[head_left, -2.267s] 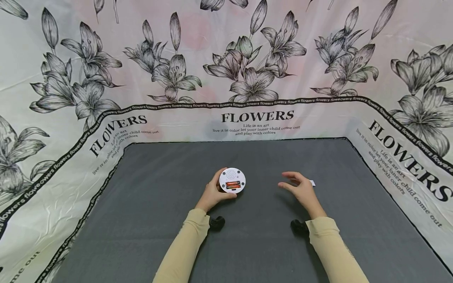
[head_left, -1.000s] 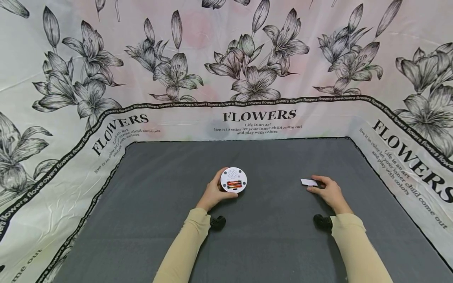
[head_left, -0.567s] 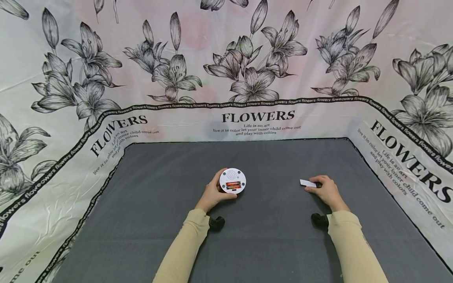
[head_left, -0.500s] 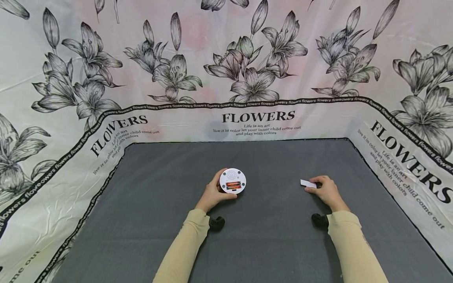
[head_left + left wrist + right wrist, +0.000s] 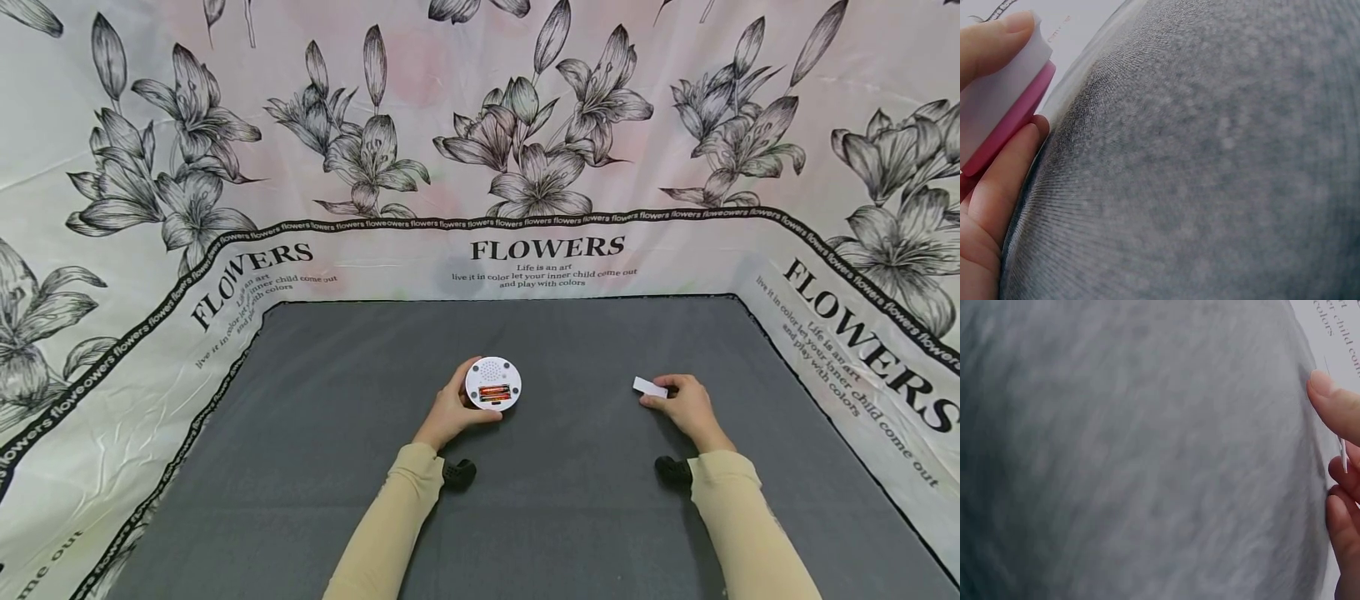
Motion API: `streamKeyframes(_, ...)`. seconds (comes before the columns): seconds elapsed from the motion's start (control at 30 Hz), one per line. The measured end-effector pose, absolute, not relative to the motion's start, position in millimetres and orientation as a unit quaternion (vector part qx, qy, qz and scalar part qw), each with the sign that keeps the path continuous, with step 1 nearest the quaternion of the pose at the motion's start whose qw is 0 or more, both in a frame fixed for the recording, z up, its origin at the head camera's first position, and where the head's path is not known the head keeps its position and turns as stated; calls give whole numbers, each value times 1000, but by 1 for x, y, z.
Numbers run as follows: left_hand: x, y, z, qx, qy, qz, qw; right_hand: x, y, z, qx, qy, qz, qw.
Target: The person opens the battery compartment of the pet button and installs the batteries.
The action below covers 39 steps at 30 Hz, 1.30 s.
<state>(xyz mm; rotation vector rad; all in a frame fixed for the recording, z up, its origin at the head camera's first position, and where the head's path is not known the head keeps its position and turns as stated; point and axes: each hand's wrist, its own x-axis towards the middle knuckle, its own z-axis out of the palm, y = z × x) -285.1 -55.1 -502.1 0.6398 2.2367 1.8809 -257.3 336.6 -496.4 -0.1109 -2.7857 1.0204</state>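
Observation:
A round white battery-powered device (image 5: pixel 491 372) with a speaker grille is tilted so its underside faces me. Several dark feet dot that underside, and batteries (image 5: pixel 494 392) with orange-red wraps show in the uncovered slot. My left hand (image 5: pixel 451 410) grips the device by its edge, thumb at the near side. In the left wrist view, the device's white side (image 5: pixel 1007 94) and pink layer (image 5: pixel 1019 119) sit between thumb and fingers. To the right, my right hand (image 5: pixel 691 410) pinches a small white battery cover (image 5: pixel 648 387) between thumb and fingers. Only its thin edge (image 5: pixel 1344 456) shows in the right wrist view.
Dark grey cloth (image 5: pixel 375 517) covers the table, with a white border printed with lettering (image 5: pixel 547 248). Behind it hangs a flower-patterned sheet (image 5: pixel 412 167). Black wrist cameras (image 5: pixel 459 474) jut from both cuffs.
My right hand first moved right and took hold of the white battery cover, then drifted slightly left with it, the cover turning a little. The left hand and the device have stayed put.

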Motion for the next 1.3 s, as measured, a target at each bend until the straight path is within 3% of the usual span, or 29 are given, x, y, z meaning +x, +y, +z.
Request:
streamKeyframes(0.33, -285, -55, -502, 220, 734, 637, 78, -264, 312, -488, -29, -912, 401, 78)
streamKeyframes(0.97, -284, -55, -500, 215, 744, 627, 83, -272, 219, -488, 33, -867, 493, 66)
streamKeyframes(1.3, -295, -53, -519, 214, 740, 633, 72, -274, 175, -487, 72, -861, 498, 76)
